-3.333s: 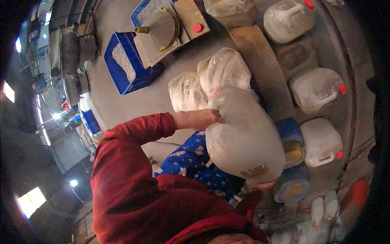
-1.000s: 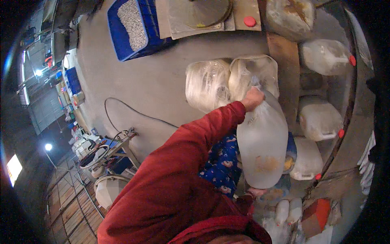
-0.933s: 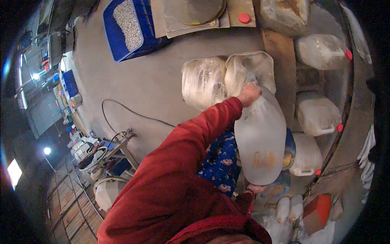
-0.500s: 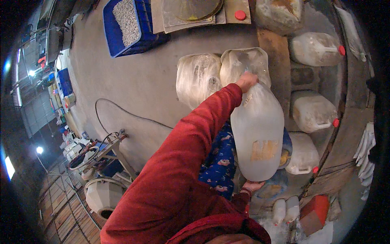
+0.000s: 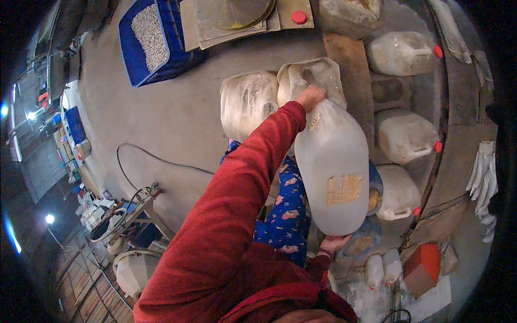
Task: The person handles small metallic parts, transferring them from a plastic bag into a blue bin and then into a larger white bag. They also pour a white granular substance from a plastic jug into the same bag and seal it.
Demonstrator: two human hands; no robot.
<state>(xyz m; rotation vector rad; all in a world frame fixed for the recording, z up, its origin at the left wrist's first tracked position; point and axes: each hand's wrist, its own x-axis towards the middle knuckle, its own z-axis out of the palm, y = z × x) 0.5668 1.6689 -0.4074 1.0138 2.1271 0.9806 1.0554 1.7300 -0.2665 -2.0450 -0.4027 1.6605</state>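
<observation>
1. As the head view looks down, the left hand (image 5: 311, 97) grips the neck end of a large translucent jug (image 5: 334, 169), fingers closed around its top, the red sleeve (image 5: 237, 204) running up to it from the lower edge.
2. The right hand (image 5: 335, 243) cups the jug's bottom from below, palm open against it; only its fingers show.
3. The jug hangs tilted above the person's blue flowered lap (image 5: 285, 215), its neck just over two open clear tubs (image 5: 253, 102) standing side by side on the grey floor (image 5: 177, 134).
4. To its right, white canisters with red caps (image 5: 404, 137) stand in a row along a curved rim, close against the jug's right flank; little room there.
5. To the left the floor lies open, crossed by a black cable (image 5: 156, 159), up to a blue crate of grain (image 5: 153, 40).
</observation>
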